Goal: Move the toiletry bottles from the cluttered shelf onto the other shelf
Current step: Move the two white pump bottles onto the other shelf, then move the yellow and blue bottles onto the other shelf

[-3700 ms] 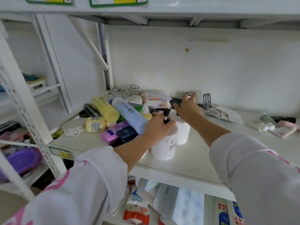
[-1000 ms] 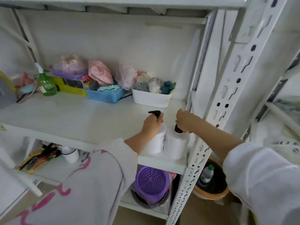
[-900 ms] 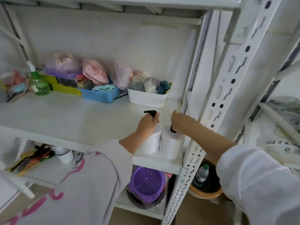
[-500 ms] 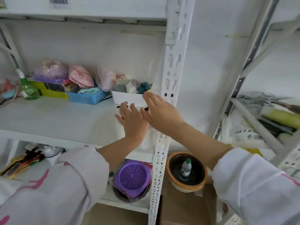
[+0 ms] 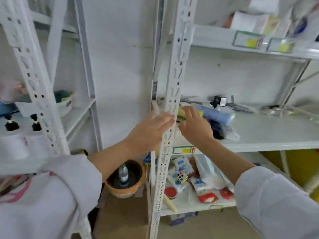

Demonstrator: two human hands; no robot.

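My left hand (image 5: 148, 130) flat, fingers spread, empty, in front of perforated white steel upright (image 5: 170, 104). My right hand (image 5: 195, 126) open, fingers loose, holding nothing, just past upright over cluttered shelf (image 5: 269, 135). Beyond fingertips: pile of lying toiletry bottles, smooth plastic, blue cylinder (image 5: 217, 112) on top, yellow one (image 5: 183, 111) at post. Bare matte shelf to right. Far left, two white pump bottles (image 5: 22, 135), black heads, upright on other shelf (image 5: 76, 116).

A: Shelf upright (image 5: 170, 100)?
B: Painted metal, white, perforated, matt.
A: Pump bottles (image 5: 14, 144)?
B: White plastic, smooth; black pump heads.
A: Floor bowl (image 5: 123, 188)?
B: Glossy, orange-brown rim.
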